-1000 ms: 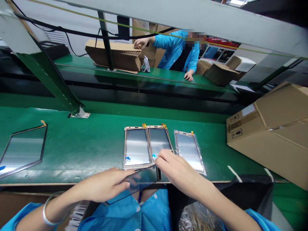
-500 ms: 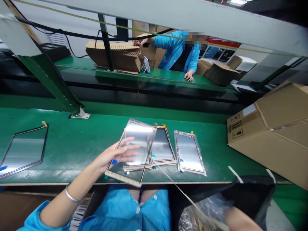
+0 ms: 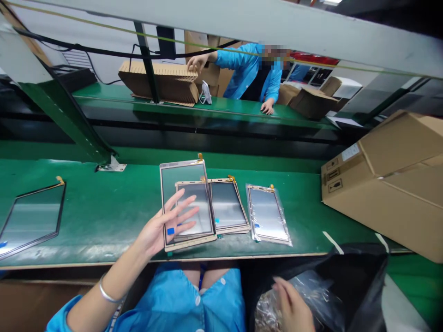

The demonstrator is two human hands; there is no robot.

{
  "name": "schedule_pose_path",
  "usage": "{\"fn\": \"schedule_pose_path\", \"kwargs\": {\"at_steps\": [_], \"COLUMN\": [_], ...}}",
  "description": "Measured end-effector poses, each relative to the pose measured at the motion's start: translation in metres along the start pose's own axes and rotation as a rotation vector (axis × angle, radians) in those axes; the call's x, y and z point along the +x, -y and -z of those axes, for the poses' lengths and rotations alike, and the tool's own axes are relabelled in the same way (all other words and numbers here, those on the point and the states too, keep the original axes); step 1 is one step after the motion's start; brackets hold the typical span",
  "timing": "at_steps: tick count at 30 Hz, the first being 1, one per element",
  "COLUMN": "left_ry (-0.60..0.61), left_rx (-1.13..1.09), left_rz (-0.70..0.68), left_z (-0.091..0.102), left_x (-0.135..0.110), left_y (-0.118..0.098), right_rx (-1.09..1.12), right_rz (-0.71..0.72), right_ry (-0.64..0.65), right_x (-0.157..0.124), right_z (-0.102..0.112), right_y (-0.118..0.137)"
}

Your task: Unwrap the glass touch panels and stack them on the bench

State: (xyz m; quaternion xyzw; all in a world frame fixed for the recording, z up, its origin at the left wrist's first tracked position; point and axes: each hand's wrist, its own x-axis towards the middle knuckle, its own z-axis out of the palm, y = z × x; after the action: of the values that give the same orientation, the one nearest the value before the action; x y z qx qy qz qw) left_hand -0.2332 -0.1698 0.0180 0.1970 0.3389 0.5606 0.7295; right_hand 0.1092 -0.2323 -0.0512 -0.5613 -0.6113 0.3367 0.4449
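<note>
In my left hand is a clear touch-screen panel with a dark border, a blue tab and an orange flex connector. It is tilted above the bench, my fingers spread behind the glass. Similar panels lie stacked behind and to its right. Further right is a panel in clear film. My right hand hovers over the black bag, its fingers partly bent and slightly apart, with nothing visible in them. Crumpled clear film fills the bag's mouth.
Another panel lies on the green bench at left. A large carton stands at right. A green post rises at left. Across the bench, a person in blue touches cardboard dividers.
My left hand has turned the panel more upright. The pale strip stretched between the panel and my right hand is out of sight. My right hand has moved left over the bag.
</note>
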Motion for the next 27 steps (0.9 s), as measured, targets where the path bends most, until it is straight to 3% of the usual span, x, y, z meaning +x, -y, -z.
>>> {"fn": "schedule_pose_path", "kwargs": {"at_steps": [4,7,17,27], "left_ry": [0.021,0.052,0.164,0.185], "left_rx": [-0.032,-0.061,-0.117,-0.151], "left_rz": [-0.009,-0.016,-0.032,-0.105], "left_z": [-0.012,-0.018,-0.011,-0.002], "left_x": [-0.010,-0.017,-0.021,-0.024], "left_y": [0.011,0.015,0.020,0.019], "right_rx": [0.110,0.157,0.005,-0.055], "right_rz": [0.067,0.119,0.261,0.300], "right_ry": [0.035,0.119,0.285,0.277], "right_x": [0.029,0.044,0.051,0.055], "right_z": [-0.060,-0.084,-0.089,-0.099], "right_y": [0.038,0.068,0.074,0.074]}}
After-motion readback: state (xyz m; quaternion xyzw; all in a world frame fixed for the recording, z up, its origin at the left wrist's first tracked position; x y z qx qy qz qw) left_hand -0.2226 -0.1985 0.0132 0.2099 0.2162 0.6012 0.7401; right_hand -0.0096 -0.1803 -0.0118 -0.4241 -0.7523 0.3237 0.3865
